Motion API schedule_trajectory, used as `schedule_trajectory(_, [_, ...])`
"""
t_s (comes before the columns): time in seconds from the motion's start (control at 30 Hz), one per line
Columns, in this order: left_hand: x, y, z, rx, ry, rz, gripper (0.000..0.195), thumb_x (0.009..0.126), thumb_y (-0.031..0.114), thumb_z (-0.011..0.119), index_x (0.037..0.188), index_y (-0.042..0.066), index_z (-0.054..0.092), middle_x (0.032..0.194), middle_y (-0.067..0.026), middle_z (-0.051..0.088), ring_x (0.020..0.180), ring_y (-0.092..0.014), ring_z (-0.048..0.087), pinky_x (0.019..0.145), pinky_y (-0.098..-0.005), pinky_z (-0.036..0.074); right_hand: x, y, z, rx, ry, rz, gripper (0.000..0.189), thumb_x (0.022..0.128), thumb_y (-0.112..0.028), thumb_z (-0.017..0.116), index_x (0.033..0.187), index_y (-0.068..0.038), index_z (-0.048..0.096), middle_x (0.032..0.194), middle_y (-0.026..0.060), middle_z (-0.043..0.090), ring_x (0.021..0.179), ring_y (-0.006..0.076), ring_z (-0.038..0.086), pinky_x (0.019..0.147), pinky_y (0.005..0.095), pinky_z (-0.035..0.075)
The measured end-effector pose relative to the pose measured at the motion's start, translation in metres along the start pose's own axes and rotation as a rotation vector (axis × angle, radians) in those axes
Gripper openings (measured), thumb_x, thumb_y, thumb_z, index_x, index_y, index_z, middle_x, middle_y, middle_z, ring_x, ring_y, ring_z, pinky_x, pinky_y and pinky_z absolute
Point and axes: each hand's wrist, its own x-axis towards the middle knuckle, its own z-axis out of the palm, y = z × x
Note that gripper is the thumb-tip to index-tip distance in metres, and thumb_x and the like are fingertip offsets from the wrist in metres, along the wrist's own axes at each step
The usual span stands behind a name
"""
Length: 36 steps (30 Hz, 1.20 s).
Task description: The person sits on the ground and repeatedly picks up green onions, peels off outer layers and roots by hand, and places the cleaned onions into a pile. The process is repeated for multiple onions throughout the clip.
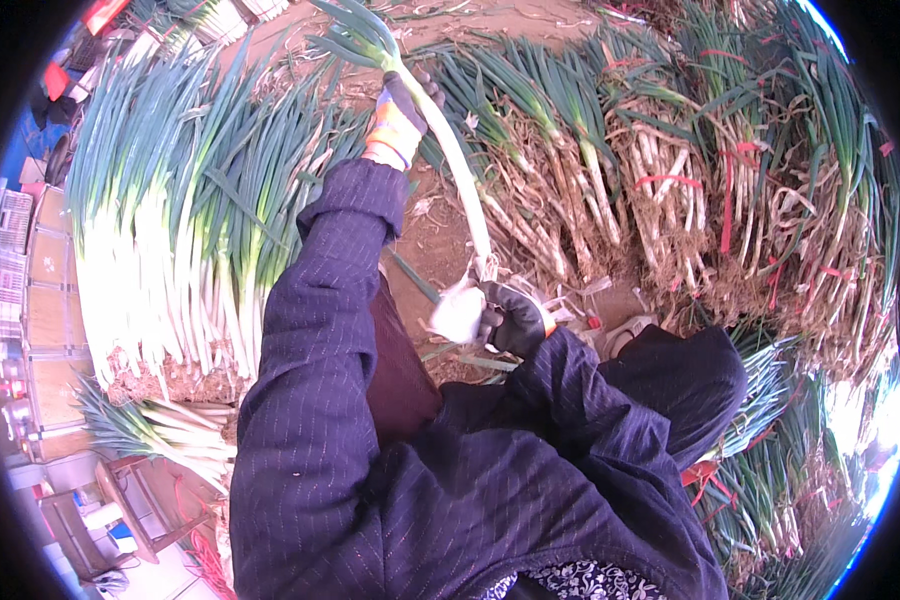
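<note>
My left hand (401, 116), in a dark-palmed work glove with an orange and yellow cuff, grips a long green onion stalk (459, 157) just below its green leaves. The stalk slants down to its root end near my right hand (514, 316). That hand, in a black-coated glove, has its fingers closed on a pale, peeled-looking piece of outer layer (459, 311) by the root end. Cleaned green onions (195, 285) with bright white stems lie in a broad row at the left. Unpeeled green onions (562, 195) with brown, dry skins and roots lie at the right.
Bundles tied with red bands (667, 181) crowd the right side. A smaller heap of green onions (180, 431) lies at the lower left, above a wooden stool (131, 510). White plastic crates (11, 225) stand at the far left. Leaf scraps litter the soil floor (431, 225).
</note>
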Motion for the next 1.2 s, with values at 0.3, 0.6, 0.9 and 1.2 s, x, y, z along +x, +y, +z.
schedule_trajectory(0.3, [-0.016,-0.014,0.012,-0.062,-0.049,0.094,0.038,0.097,0.031,0.028,0.109,-0.004,0.041,0.091,-0.0174,0.057,0.088,-0.035,0.059,0.079,-0.0474,0.053,0.000,0.008,0.011,-0.130,0.109,-0.053,0.047,0.082,-0.033,0.066,0.114,-0.002,0.050,0.102,0.0127,0.062,0.092,0.0257,0.063,0.076,0.0358,0.053])
schedule_trajectory(0.6, [-0.008,0.005,0.003,-0.117,-0.252,0.129,0.028,0.093,0.022,0.040,0.093,-0.003,0.053,0.085,-0.0130,0.057,0.076,-0.025,0.056,0.073,-0.0378,0.050,-0.010,0.006,0.017,-0.369,0.310,-0.032,0.027,0.092,-0.027,0.051,0.108,-0.004,0.054,0.063,-0.0055,0.043,0.051,0.0068,0.043,0.058,0.0275,0.044])
schedule_trajectory(0.9, [-0.006,-0.027,-0.011,0.245,-0.229,0.258,0.017,0.089,0.015,0.041,0.094,0.000,0.047,0.077,-0.0098,0.052,0.064,-0.023,0.054,0.057,-0.0366,0.049,-0.090,0.040,0.042,-1.289,0.653,-0.552,0.017,0.088,-0.011,0.052,0.101,-0.002,0.058,0.071,0.0071,0.061,0.059,0.0137,0.056,0.055,0.0278,0.043])
schedule_trajectory(1.2, [-0.006,-0.008,-0.006,0.345,-0.059,0.291,0.025,0.089,0.022,0.038,0.083,0.002,0.051,0.070,-0.0092,0.053,0.057,-0.024,0.054,0.052,-0.0386,0.049,-0.180,0.036,0.080,-1.884,0.536,-0.630,0.028,0.067,0.000,0.061,0.095,-0.003,0.060,0.070,0.0149,0.059,0.062,0.0342,0.058,0.056,0.0382,0.045])
